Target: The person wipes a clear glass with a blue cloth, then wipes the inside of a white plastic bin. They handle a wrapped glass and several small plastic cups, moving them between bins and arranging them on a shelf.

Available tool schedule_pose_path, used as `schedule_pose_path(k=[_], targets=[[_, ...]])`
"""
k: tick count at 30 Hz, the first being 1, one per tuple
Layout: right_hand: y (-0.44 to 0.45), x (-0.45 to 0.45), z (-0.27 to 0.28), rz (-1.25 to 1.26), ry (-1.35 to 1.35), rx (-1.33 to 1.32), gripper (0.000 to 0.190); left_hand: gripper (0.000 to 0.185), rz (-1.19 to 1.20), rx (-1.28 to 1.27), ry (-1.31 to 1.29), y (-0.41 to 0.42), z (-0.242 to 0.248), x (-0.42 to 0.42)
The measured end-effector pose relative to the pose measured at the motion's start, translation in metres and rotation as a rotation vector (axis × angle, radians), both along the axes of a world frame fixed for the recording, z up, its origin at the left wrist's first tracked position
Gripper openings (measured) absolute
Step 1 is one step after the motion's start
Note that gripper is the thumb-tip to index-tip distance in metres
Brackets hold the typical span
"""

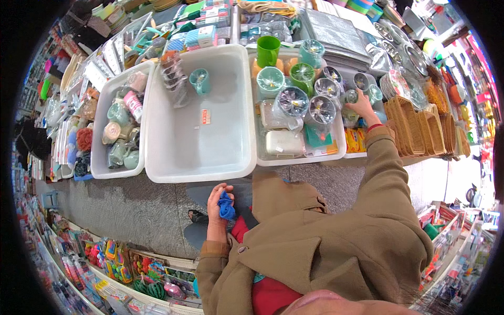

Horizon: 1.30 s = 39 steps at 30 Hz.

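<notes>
My left hand [215,204] is closed around a crumpled blue cloth [226,206], held low in front of my coat. My right hand [360,105] reaches into a narrow white bin at the right. Its thumb and fingers are at a plastic-wrapped cup [350,97]; whether they grip it cannot be told. A dark grey cup [360,81] and a light teal cup [375,93] stand close by. Left of that hand, several wrapped mugs and a green mug [268,51] stand in a white tub [299,160]. A large white tub [224,149] holds a teal mug [200,82] and a stack of wrapped cups [173,80].
A smaller tub [118,173] at the left holds wrapped mugs and a pink-and-white tube [133,106]. Wicker baskets [409,126] stand right of my right forearm. Yellow packets [355,139] lie below that hand. Behind me, shelves [157,291] carry toys and packaged goods.
</notes>
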State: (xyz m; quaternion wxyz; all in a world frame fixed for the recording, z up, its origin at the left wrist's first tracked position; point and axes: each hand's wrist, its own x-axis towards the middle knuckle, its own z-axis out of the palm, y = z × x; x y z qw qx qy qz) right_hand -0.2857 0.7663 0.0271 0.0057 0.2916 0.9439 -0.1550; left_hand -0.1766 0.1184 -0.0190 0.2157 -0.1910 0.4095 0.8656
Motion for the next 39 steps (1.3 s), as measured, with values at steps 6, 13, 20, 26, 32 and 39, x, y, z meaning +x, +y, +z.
schedule_pose_path(k=[6,13,20,26,32,39], targets=[[-0.012,0.009,0.014,-0.048,-0.011,0.04,0.104,0.024,-0.006,-0.014,-0.004,0.0,0.005,0.001],[-0.009,0.018,0.086,-0.113,0.027,0.249,0.091,0.026,-0.04,-0.025,0.004,-0.001,0.008,-0.001],[-0.122,-0.047,0.227,0.175,0.721,0.431,0.089,0.025,-0.042,0.001,0.011,-0.002,0.008,-0.001],[-0.284,-0.141,0.238,0.812,0.855,-0.041,0.084,0.022,-0.019,0.058,0.022,-0.005,0.005,0.003],[-0.4,-0.25,0.147,0.719,0.204,-0.057,0.096,0.023,-0.013,0.061,0.026,-0.015,-0.001,0.005],[-0.424,-0.286,0.025,0.474,0.008,-0.013,0.082,0.023,0.027,0.06,-0.036,-0.028,-0.001,0.008]])
